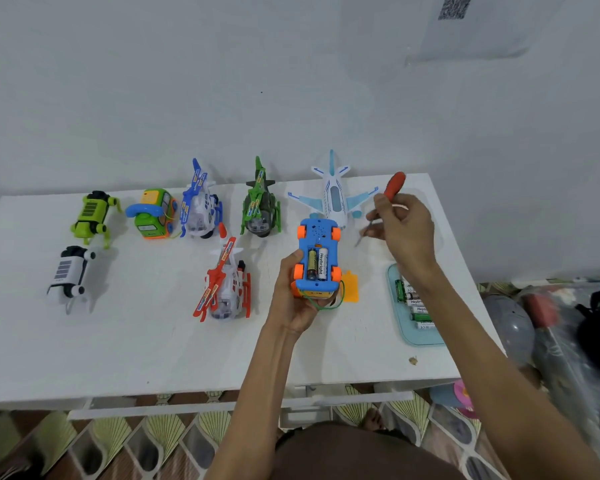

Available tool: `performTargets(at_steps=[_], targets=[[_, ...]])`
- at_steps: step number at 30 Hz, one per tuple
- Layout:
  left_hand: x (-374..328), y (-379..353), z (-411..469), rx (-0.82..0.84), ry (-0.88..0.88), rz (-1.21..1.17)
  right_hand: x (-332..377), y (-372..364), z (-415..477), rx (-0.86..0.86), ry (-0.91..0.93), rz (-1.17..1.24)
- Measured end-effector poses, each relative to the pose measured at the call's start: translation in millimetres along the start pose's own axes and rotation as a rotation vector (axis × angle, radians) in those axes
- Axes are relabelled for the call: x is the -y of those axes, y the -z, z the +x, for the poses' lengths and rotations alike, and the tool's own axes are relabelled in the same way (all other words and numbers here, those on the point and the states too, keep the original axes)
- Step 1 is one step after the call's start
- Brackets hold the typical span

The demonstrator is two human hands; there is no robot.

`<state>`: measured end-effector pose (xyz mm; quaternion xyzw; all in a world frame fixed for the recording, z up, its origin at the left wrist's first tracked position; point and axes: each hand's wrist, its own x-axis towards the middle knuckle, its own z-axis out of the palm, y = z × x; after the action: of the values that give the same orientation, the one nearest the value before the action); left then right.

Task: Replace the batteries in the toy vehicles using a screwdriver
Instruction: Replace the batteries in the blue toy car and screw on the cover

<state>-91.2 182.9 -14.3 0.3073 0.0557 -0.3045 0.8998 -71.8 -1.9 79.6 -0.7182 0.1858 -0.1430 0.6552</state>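
Eight toys in all, going left to right across the white worktop [153, 341]. Two robot dogs come first: a green one [94, 216] at the back and a white one [68, 275] in front of it, both with black bar stripes on their backs. Next is one green-and-orange toy car [153, 214] with a blue phone handset lying across it. Then there are three helicopters: blue [200, 206] and green [260, 206] in the back row, red [226, 282] nearer the front. Their stickers are too small to read.

The left hand [291, 299] has its fingers [291, 258] wrapped around one blue car [317, 237], held belly-up just above the worktop. The car has four orange wheels and its battery bay is uncovered. Two batteries [317, 263] sit in the bay side by side. One is black and gold, and the other is white and reads "Heybright". One orange cover [350, 286] lies flat on the worktop just beside the car.

One white-and-pale-blue plane [333, 195] sits behind the car. The right hand [406, 226] is up in the air with its fingers [378, 202] clenched around one screwdriver [394, 183], red handle up and the thin shaft angled down to the left.

One teal tray [423, 341] sits near the right edge, holding a bunch of loose batteries [417, 308], some green and some white. "Heybri…" shows on a couple of the white ones. The forearm covers part of the pile, so I can't count them.
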Motion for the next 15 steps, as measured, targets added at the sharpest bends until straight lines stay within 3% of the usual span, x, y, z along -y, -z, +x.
performTargets(at_steps=[3,7,15], targets=[[-4,3,-1,0.009,-0.028,-0.037,-36,10,2,0.058,0.001,-0.377],[-5,5,1,-0.029,-0.068,0.03,-92,6,3,0.085,0.041,-0.706],[-2,6,1,-0.041,-0.054,0.013,-139,0,1,0.135,0.059,-1.133]])
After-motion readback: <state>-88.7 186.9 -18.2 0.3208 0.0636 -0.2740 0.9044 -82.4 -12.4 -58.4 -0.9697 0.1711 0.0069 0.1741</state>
